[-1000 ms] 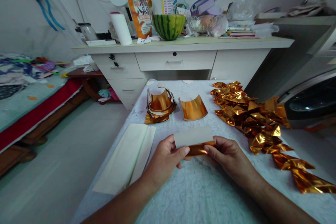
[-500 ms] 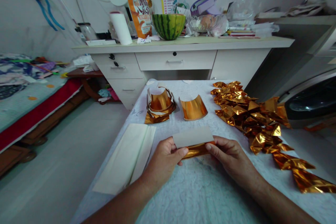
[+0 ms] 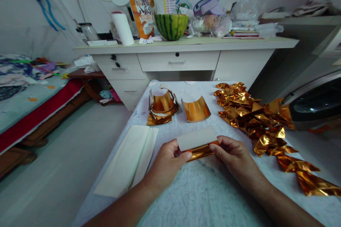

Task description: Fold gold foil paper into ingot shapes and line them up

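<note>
Between my two hands a sheet of gold foil paper (image 3: 201, 151) is held level above the table, its pale back side folded or curled over at the top edge. My left hand (image 3: 170, 156) pinches the left end, thumb on the gold face. At the other end my right hand (image 3: 230, 152) grips it the same way, fingers behind. Beyond the hands lies a curved gold sheet (image 3: 196, 110), and to its left a stack of curled gold sheets (image 3: 162, 105) with a dark band round it. White paper sheets (image 3: 128, 158) lie beside my left forearm.
Folded gold foil pieces (image 3: 253, 113) are heaped along the table's right side. Behind the cloth-covered table (image 3: 191, 198) stands a white desk (image 3: 157, 62) bearing a watermelon half (image 3: 172, 26), an orange snack bag (image 3: 141, 10) and a paper roll (image 3: 123, 28). A bed (image 3: 39, 103) is at left.
The held gold paper has shifted very slightly right and tilted a little. My left fingertips that showed beneath it are now out of sight. Everything else is unchanged.
</note>
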A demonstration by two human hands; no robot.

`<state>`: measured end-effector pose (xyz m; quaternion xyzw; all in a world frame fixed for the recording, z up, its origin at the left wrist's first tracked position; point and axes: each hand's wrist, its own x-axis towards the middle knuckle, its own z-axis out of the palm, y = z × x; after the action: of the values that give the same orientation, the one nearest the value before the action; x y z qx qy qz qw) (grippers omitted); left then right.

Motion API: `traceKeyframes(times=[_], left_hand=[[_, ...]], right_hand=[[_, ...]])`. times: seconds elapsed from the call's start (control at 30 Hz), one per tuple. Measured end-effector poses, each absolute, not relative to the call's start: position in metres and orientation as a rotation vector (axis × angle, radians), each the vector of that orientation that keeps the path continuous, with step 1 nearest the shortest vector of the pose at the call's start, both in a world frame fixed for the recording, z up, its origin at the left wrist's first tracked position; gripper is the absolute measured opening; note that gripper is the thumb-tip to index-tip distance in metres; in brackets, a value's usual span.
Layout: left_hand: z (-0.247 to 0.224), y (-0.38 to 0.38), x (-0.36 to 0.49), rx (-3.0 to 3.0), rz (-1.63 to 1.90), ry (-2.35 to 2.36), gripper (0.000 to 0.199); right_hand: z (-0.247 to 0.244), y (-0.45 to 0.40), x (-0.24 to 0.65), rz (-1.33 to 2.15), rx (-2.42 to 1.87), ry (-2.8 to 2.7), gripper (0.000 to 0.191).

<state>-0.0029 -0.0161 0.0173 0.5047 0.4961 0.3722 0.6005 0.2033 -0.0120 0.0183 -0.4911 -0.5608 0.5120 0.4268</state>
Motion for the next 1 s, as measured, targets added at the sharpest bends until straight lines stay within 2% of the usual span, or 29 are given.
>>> traceKeyframes(times=[0.3, 0.53, 0.7, 1.0], left_hand=[[0.012, -0.017, -0.006, 1.193, 0.833, 1.206, 0.041], [0.010, -0.015, -0.008, 1.244, 0.917, 1.243, 0.030], [0.006, -0.015, -0.009, 1.247, 0.868, 1.254, 0.030], [0.009, -0.013, -0.009, 1.278, 0.873, 1.307, 0.016]], right_hand=[[0.020, -0.014, 0.205, 1.113, -1.234, -1.538, 0.031], [0.020, -0.017, 0.203, 0.958, -1.250, -1.645, 0.029], [0.024, -0.020, 0.203, 0.831, -1.266, -1.738, 0.030], [0.031, -0.022, 0.200, 0.674, -1.126, -1.850, 0.024]])
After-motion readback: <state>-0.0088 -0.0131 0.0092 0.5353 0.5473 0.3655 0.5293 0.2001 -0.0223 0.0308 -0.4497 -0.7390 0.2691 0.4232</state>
